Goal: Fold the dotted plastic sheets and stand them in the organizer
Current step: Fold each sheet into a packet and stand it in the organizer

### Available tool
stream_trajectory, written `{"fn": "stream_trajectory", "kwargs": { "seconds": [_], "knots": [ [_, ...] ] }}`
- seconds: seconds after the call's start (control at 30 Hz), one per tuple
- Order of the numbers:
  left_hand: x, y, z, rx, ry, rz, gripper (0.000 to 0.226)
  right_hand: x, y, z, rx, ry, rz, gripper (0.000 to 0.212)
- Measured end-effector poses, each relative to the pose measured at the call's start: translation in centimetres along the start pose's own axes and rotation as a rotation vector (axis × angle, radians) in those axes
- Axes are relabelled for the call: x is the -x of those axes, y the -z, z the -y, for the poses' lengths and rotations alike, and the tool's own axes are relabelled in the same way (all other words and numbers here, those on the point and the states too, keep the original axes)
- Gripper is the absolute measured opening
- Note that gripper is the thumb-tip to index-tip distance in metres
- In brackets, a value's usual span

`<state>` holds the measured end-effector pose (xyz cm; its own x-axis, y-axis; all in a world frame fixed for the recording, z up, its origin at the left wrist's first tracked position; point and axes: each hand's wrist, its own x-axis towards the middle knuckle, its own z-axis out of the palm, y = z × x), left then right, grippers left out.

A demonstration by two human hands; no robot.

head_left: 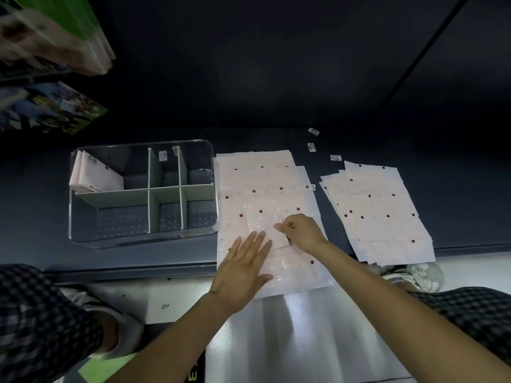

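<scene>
Folding is under way: the left hand (243,265) presses flat on the pale pink, red-dotted plastic sheet (269,217) while the right hand (300,230) pinches its folded edge. Next, crease it, then stand it in the clear divided organizer (143,233) at left, beside the folded sheets (94,176).

organizer (143,189) mostly open, folded sheets (94,175) fill back-left compartment

Dark tabletop (276,139) carrying a clear divided organizer (142,190) at left, dotted sheets (265,189) centre, another stack (384,211) right, small labels (312,147) behind.
</scene>
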<state>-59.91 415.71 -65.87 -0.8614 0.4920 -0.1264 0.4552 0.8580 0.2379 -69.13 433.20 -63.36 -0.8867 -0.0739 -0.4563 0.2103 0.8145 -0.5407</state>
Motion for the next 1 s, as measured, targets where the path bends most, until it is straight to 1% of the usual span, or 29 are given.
{"fn": "stream_trajectory", "kwargs": {
  "seconds": [0.03,0.07,0.1,0.13,0.17,0.2,0.23,0.27,0.3,0.4,0.5,0.7,0.73,0.8,0.87,0.9,0.93,0.97,1.0],
  "knots": [
    [0.0,-0.4,0.5,-0.039,-0.011,0.031,0.065,0.2,-0.1,0.0,0.02,0.004,-0.024,0.039],
    [0.0,-0.6,0.9,-0.053,-0.019,0.05,0.064,0.5,-0.3,0.1,0.064,0.027,-0.085,0.03],
    [-0.1,-0.7,1.3,-0.057,-0.029,0.066,0.062,0.9,-0.6,0.0,0.127,0.096,-0.193,0.022],
    [-0.2,-0.8,1.6,-0.06,-0.04,0.078,0.061,1.4,-0.9,-0.2,0.179,0.22,-0.317,0.018],
    [-0.3,-0.8,1.8,-0.068,-0.048,0.085,0.06,2.0,-1.2,-0.3,0.215,0.373,-0.398,0.014],
    [-0.4,-0.9,2.0,-0.08,-0.054,0.091,0.06,2.5,-1.5,-0.3,0.245,0.522,-0.407,0.011],
    [-0.4,-1.0,2.0,-0.092,-0.059,0.094,0.061,3.0,-1.8,-0.6,0.289,0.651,-0.37,0.009],
    [-0.4,-1.0,2.1,-0.099,-0.062,0.096,0.061,3.3,-2.2,-1.1,0.34,0.75,-0.332,0.01],
    [-0.5,-1.0,2.1,-0.094,-0.066,0.094,0.063,3.6,-2.4,-1.7,0.373,0.799,-0.303,0.014],
    [-0.6,-0.4,2.8,-0.024,-0.09,0.083,0.063,4.1,-2.5,-3.5,0.355,0.806,-0.293,0.033],
    [-0.4,0.6,4.1,0.056,-0.147,0.097,0.058,4.1,-2.2,-4.7,0.362,0.831,-0.296,0.041],
    [0.2,1.4,5.9,0.135,-0.183,0.119,0.053,3.5,-2.5,-4.4,0.295,0.78,-0.301,0.034],
    [0.2,1.4,6.0,0.139,-0.185,0.126,0.053,3.5,-2.5,-4.3,0.307,0.775,-0.296,0.034],
    [0.1,1.6,5.9,0.154,-0.183,0.136,0.052,3.2,-2.1,-4.3,0.419,0.783,-0.301,0.031],
    [0.1,1.8,5.7,0.178,-0.167,0.142,0.05,3.4,-1.4,-3.8,0.454,0.692,-0.231,0.028],
    [0.1,1.9,5.6,0.191,-0.154,0.142,0.05,3.4,-1.2,-3.8,0.44,0.615,-0.14,0.039],
    [0.1,2.0,5.5,0.203,-0.14,0.141,0.05,3.2,-1.4,-4.2,0.433,0.592,-0.073,0.053],
    [0.1,2.0,5.3,0.212,-0.124,0.14,0.052,2.7,-1.5,-4.5,0.461,0.617,-0.066,0.063],
    [0.1,2.1,5.1,0.222,-0.103,0.137,0.055,2.6,-1.5,-4.4,0.486,0.627,-0.073,0.066]
  ]
}}
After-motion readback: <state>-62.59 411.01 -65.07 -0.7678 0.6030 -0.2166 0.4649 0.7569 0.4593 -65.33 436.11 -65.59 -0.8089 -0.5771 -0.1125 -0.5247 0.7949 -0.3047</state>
